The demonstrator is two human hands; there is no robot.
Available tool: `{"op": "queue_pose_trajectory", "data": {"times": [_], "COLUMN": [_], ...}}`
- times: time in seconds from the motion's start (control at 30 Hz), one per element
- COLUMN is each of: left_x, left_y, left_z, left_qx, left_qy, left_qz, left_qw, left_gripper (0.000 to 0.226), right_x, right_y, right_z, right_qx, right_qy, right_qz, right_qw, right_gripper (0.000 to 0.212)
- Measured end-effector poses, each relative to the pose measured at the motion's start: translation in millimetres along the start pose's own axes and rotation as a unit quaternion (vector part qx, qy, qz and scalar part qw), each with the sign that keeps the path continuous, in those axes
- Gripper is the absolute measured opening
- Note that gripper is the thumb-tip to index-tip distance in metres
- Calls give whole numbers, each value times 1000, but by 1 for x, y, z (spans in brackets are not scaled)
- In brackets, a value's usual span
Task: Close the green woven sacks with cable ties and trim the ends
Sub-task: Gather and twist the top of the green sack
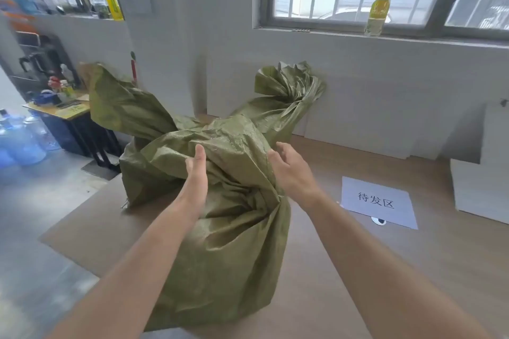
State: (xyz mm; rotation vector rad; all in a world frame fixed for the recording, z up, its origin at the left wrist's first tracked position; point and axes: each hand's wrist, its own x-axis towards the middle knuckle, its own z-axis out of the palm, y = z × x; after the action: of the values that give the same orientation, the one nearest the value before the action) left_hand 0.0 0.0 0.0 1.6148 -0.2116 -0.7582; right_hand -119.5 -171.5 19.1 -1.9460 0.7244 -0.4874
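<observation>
A filled green woven sack stands on the brown floor mat right in front of me, its loose top folded over away from me. My left hand lies flat against the crumpled top fabric, fingers straight. At the right side of the sack's top, my right hand hovers with fingers apart, holding nothing. Behind it a second green sack leans at the wall with its neck gathered. A third sack's open flap rises at the back left. No cable tie or cutter shows.
A white paper sign lies on the mat to the right, with white boxes beyond it. A small cluttered table and blue water jugs stand at the left. A yellow bottle sits on the window sill.
</observation>
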Motion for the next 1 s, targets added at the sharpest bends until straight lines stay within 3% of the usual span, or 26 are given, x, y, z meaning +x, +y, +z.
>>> {"op": "queue_pose_trajectory", "data": {"times": [0.07,0.1,0.2,0.23,0.3,0.37,0.5,0.57,0.7,1.0], "left_x": [26,34,49,54,60,66,69,67,54,21], "left_y": [-2,0,1,-2,-4,-2,9,17,39,98], "left_z": [-11,-15,-18,-18,-17,-14,-2,4,20,56], "left_qx": [-14,-33,-68,-76,-95,-131,-203,-215,-224,-232], "left_qy": [39,42,29,17,6,-11,-37,-48,-91,-149], "left_qz": [-23,-53,-66,-64,-61,-52,-37,-32,3,118], "left_qw": [999,997,995,995,994,990,978,975,970,954], "left_gripper": [154,143,54,36,26,21,32,33,29,44], "right_x": [13,19,28,31,35,40,48,46,40,23], "right_y": [0,1,-2,-1,1,6,14,12,2,-33], "right_z": [9,13,24,26,30,33,28,21,7,-35], "right_qx": [10,15,35,41,37,32,105,139,220,307], "right_qy": [-9,-17,-44,-49,-50,-34,-32,-42,-15,85], "right_qz": [23,37,88,99,108,117,124,124,124,64], "right_qw": [1000,999,995,993,992,992,986,981,967,946], "right_gripper": [65,72,98,104,112,101,40,27,13,19]}}
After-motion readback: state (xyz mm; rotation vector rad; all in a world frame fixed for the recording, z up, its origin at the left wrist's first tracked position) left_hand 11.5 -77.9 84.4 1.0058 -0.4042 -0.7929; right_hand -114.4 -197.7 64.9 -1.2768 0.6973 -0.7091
